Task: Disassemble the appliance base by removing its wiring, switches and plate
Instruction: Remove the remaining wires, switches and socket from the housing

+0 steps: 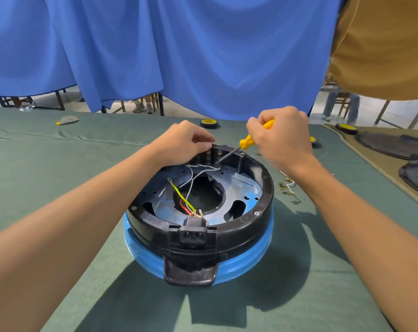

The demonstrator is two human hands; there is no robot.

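Note:
The round appliance base [246, 226] lies upside down on the green table cover, black rim over a blue band, with a power socket [193, 233] facing me. Inside it a metal plate [239, 188] carries white wires [193, 176], a yellow-green wire [181, 197] and a red wire [182, 207]. My left hand [184, 142] grips the switch block [208, 155] at the far rim. My right hand [282, 137] holds a yellow-handled screwdriver [247, 141], its tip pointing down at the switch block's terminals.
Small brass terminals and wire scraps [287, 186] lie right of the base. Yellow-and-black tape rolls [209, 122] sit at the far table edge. Black covers [392, 146] rest on a brown mat at right. A blue curtain hangs behind.

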